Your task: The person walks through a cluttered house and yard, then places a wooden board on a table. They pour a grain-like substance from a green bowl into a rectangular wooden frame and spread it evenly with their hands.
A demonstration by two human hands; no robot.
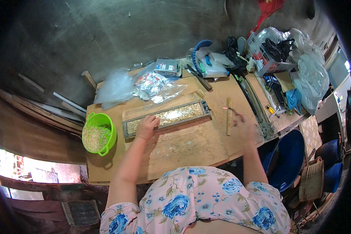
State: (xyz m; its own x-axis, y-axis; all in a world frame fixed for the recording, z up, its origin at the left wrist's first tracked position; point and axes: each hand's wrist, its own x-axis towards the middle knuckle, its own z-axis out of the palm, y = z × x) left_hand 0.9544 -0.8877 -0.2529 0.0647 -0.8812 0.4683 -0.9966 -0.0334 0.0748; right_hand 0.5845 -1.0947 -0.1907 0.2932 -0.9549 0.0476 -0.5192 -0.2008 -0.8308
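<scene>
A long, shallow rectangular tray point(191, 120) with a grey rim lies slanted across the table. Pale grains or chopped pieces point(184, 112) fill it, shining under a bright patch of light. My left hand point(146, 127) is closed over its near rim, fingers bent together by the pieces. Toward the right, my right hand point(243, 128) is blurred by motion above the tabletop. Near its fingers is a thin dark thing with an orange-red tip point(227, 108); whether I hold it cannot be made out. Just left of that hand lies a narrow wooden strip point(228, 126).
A lime-green basin point(112, 134) with similar pale pieces stands at the table's left edge. Clear plastic bags point(115, 89) and a knife point(201, 79) lie along the back. A crowded plastic basket point(267, 58) stands far right; a blue tub point(288, 158) is below the table.
</scene>
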